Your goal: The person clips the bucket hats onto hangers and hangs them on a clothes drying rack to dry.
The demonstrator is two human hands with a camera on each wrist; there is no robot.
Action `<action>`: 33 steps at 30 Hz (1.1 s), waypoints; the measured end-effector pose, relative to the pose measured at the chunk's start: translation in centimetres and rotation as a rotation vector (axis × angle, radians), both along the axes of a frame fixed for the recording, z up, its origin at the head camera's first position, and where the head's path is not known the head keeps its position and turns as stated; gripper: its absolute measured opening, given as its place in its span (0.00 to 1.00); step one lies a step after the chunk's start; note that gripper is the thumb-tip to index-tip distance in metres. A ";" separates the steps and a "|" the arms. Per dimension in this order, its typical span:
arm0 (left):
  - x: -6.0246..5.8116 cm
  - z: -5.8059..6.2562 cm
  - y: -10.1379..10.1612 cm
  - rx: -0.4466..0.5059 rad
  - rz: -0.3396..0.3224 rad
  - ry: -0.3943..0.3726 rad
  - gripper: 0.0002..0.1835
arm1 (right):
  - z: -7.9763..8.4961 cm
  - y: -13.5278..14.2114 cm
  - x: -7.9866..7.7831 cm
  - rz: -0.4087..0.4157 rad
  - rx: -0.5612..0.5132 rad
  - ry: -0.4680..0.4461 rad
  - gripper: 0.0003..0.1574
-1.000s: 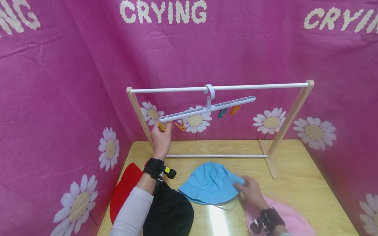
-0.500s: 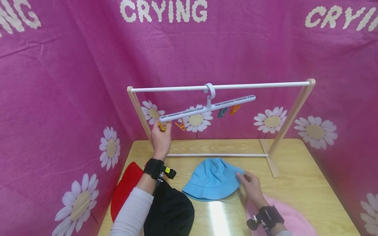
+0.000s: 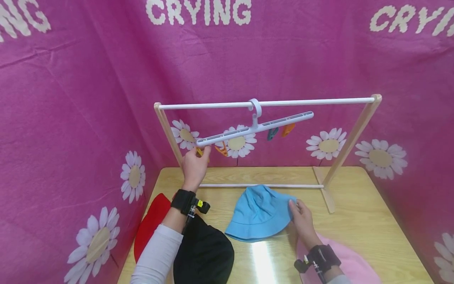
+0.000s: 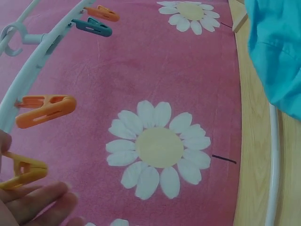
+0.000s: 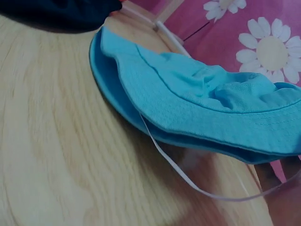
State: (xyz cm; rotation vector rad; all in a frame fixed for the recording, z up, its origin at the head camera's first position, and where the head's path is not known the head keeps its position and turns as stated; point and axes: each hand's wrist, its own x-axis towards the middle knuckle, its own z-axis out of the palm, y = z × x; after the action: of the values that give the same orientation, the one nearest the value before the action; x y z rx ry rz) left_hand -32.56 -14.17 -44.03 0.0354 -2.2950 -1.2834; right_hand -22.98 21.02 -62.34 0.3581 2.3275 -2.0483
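Observation:
My left hand is at the low left end of a white hanger, pinching a yellow clip between thumb and fingers. The hanger hooks over the rack's top bar and tilts up to the right. An orange clip hangs beside the yellow one; a teal clip and another orange clip hang on the far half. My right hand pinches the right brim of a light blue bucket hat. A thin cord loops below the brim.
Left of the blue hat lie a black hat and a red one, partly behind my left arm. Pink fabric lies under my right wrist. The rack's lower bar crosses behind the blue hat, with a pink curtain beyond.
My right hand has raised the blue hat and moved it slightly right, towards the rack. My left hand stays at the yellow clip, shifting a little right with the hanger's end.

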 end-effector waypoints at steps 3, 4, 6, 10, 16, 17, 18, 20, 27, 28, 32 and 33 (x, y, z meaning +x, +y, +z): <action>-0.1 0.2 0.0 -0.050 -0.011 -0.009 0.24 | 0.5 -0.1 -0.1 -0.004 -0.046 -0.003 0.36; -0.1 0.3 0.1 -0.057 -0.019 -0.006 0.25 | 0.6 -0.2 -0.2 -0.009 -0.067 -0.001 0.36; -0.2 0.3 0.1 -0.070 -0.027 0.002 0.24 | 0.8 -0.3 -0.2 -0.022 -0.110 0.011 0.34; -0.2 0.3 0.2 -0.068 -0.058 0.017 0.25 | 1.1 -0.5 -0.3 -0.044 -0.176 0.041 0.31; 0.1 0.3 0.5 -0.076 -0.090 0.017 0.26 | 1.9 -0.7 -0.2 -0.061 -0.168 0.046 0.32; 0.2 0.3 0.5 -0.080 -0.094 0.015 0.26 | 2.1 -0.7 -0.2 -0.061 -0.155 0.043 0.33; 0.2 0.3 0.6 -0.081 -0.098 0.010 0.26 | 2.2 -0.7 -0.2 -0.060 -0.143 0.041 0.34; 0.3 0.2 0.6 -0.088 -0.104 0.005 0.26 | 2.5 -0.6 -0.3 -0.061 -0.142 0.039 0.35; 0.2 0.3 0.8 -0.109 -0.135 0.020 0.28 | 3.2 -0.7 -0.8 -0.055 -0.182 0.021 0.40; 0.2 0.3 0.8 -0.112 -0.135 0.023 0.28 | 3.3 -0.7 -0.8 -0.046 -0.188 0.017 0.41; 0.2 0.2 0.8 -0.110 -0.140 0.028 0.28 | 3.9 -1.0 -1.0 -0.015 -0.231 0.022 0.43; 0.2 0.2 0.8 -0.106 -0.141 0.029 0.28 | 4.0 -1.1 -1.1 -0.009 -0.244 0.026 0.43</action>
State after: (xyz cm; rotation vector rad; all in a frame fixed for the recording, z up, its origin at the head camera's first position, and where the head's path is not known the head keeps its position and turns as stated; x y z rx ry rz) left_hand -32.35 -13.39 -43.82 -0.1831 -2.3730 -1.2186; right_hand -24.07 19.97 -58.32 0.3355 2.0583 -2.3190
